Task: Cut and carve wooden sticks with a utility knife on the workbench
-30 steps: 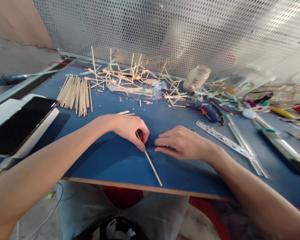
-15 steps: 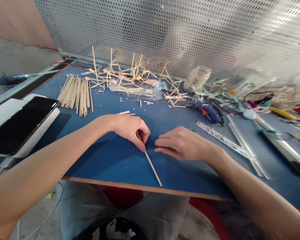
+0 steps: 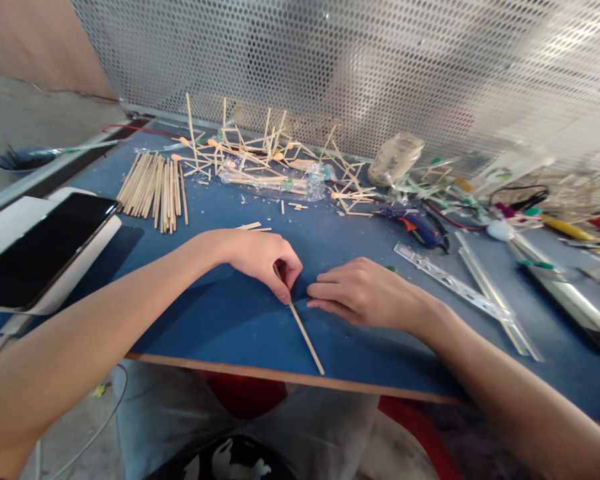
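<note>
My left hand is closed around a thin wooden stick, pressing it near its upper part against the blue table. The stick's lower end points toward the table's front edge, and its upper part is hidden inside the hand. Just to the right, my right hand rests close to the table with fingers pinched together, apart from the left hand. What lies between its fingertips, perhaps a thin dark sliver, is too small and hidden to name. Short stick pieces lie behind my left wrist.
A bundle of sticks and a phone are at left. Stick frames and a plastic-wrapped pack lie at the back. At right are a glue gun, a clear ruler and a utility knife.
My right hand has shifted slightly down, and the thin sliver seen earlier between its fingertips and the stick hardly shows now. My left hand keeps its grip on the stick.
</note>
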A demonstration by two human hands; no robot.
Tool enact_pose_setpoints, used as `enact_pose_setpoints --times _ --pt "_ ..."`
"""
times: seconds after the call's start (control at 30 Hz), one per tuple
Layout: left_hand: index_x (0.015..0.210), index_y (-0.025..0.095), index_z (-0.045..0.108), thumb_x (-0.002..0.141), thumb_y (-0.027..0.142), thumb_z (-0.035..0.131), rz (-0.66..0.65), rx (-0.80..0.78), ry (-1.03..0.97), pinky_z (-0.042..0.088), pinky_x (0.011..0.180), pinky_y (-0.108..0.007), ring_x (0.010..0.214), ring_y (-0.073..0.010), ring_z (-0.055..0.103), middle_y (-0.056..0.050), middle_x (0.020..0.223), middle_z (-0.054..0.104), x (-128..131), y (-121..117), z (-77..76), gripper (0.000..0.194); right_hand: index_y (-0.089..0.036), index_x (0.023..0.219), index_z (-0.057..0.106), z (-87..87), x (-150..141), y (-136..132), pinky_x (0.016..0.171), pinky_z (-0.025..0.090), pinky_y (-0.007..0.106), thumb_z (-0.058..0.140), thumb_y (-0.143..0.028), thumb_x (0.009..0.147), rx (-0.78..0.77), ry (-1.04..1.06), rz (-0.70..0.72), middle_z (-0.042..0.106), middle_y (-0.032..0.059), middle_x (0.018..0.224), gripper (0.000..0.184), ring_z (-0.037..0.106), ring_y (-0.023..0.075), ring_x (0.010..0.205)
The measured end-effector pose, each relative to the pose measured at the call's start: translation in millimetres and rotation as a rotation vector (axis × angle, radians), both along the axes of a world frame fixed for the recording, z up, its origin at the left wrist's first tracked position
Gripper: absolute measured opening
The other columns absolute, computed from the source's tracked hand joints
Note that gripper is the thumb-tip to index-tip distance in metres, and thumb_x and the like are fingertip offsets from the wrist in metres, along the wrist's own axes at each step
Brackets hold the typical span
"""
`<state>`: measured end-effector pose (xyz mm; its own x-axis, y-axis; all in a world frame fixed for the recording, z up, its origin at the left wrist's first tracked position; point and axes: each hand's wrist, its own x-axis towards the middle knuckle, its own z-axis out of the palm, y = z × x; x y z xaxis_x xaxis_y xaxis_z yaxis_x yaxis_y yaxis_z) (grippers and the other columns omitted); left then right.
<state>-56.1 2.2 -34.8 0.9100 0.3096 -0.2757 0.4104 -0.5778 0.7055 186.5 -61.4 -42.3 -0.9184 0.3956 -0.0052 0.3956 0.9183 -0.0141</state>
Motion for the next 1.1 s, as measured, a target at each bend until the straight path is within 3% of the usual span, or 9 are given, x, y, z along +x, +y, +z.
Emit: enact_pose_setpoints --times 0.57,1.1 --pt "0.086 0.023 0.075 0.081 0.043 0.076 -0.007 0.016 0.025 0.044 0.068 -0.021 0.077 -0.0111 0.066 0.003 0.087 0.076 0.9 -0.2 1.2 0.020 -0.022 0.090 0.059 -2.7 -3.0 -3.0 0.057 0.022 0.033 0.034 -0.038 0.108 0.019 -0.006 -0.010 0.065 -0.0001 0.075 0.035 0.056 0.0133 0.066" --pt "0.084 0.024 0.075 0.079 0.044 0.077 -0.022 0.039 0.026 0.041 0.067 -0.021 0.075 -0.0105 0.064 0.004 0.084 0.075 2.4 0.4 0.3 0.021 -0.021 0.085 0.060 -1.1 -4.1 4.2 0.056 0.020 0.032 0.036 -0.037 0.108 0.086 0.011 0.070 0.062 -0.0005 0.070 0.036 0.052 0.0120 0.060"
